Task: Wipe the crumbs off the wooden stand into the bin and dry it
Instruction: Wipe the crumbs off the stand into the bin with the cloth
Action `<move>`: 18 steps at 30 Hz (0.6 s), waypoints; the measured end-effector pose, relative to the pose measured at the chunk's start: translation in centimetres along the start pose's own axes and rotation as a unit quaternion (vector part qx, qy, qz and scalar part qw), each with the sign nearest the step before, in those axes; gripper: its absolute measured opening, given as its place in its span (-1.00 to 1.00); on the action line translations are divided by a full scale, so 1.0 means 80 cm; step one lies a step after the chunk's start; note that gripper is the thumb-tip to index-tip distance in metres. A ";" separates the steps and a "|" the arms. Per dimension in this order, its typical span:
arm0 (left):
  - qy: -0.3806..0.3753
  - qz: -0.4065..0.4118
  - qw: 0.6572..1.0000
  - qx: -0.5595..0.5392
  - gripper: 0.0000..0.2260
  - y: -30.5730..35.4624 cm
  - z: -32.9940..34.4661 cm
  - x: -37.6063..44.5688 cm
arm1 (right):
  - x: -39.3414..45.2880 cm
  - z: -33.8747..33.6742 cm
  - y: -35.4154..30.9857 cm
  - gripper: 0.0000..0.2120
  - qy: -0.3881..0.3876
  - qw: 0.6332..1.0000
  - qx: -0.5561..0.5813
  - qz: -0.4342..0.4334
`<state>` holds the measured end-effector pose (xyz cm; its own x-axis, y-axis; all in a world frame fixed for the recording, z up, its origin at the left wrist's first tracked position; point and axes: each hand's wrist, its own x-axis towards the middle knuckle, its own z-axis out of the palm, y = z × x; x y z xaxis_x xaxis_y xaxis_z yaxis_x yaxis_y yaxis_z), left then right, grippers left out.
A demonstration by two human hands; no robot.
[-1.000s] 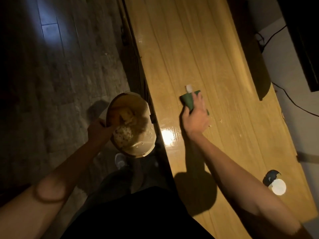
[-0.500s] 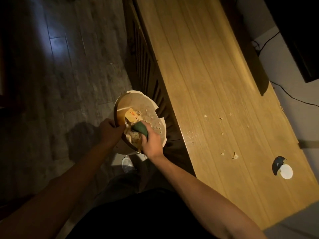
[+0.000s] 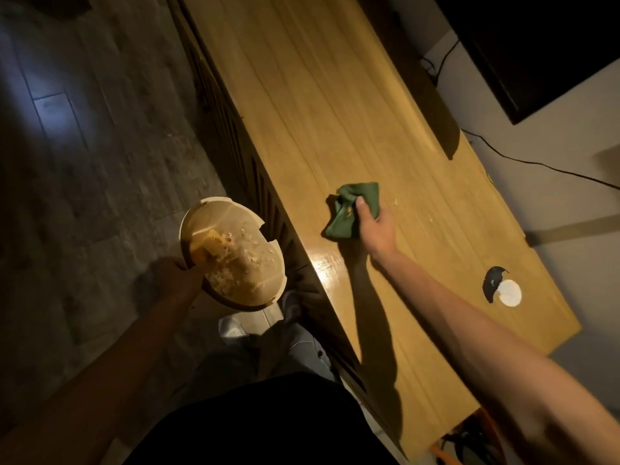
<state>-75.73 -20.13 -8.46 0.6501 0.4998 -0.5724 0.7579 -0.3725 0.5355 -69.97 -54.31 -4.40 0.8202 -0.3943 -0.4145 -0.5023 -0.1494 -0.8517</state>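
Hands well apart. Right hand (image 3: 377, 229) out over the wooden stand (image 3: 335, 105), fingers curled round a bunched green cloth (image 3: 349, 209) pressed on the top. Left hand (image 3: 174, 273) in shadow, gripping the near rim of the bin (image 3: 235, 253), which hangs off the stand's front edge, mouth tilted toward the camera. Bin already holds a heap of pale crumbs and a yellowish scrap.

Step in hand, as I judge it: mid-wipe, gathering another batch. A few pale crumbs (image 3: 396, 201) lie just beside the cloth, on its far-right side; faint specks further right. Next move likely calls for dragging the cloth toward the front edge with the bin brought tight under that edge, or crumbs drop to the floor. Drying looks not yet begun: a glossy patch (image 3: 327, 263) near the front edge could be wet or just lamp glare, cannot tell.

Surface: long worktop of yellow wood-grain planks, slatted front below. White disc (image 3: 510, 293) with a dark shape beside it sits toward the near right end, well apart from the cloth.

Room: dim; grey plank floor (image 3: 84, 162) at left, dark screen (image 3: 536, 45) upper right, thin black cable (image 3: 536, 162) trailing across the pale wall behind the stand.
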 end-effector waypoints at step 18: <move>0.042 -0.043 0.998 0.027 -0.81 0.020 0.045 -0.022 | 0.277 -0.244 0.039 -0.56 0.147 0.918 -0.366 -0.035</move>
<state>-75.47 -24.41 -8.80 0.5776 0.5946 -0.5593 0.8138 -0.3660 0.4514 -58.66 -81.22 -9.96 0.8021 -0.5723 -0.1705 -0.5889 -0.7108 -0.3846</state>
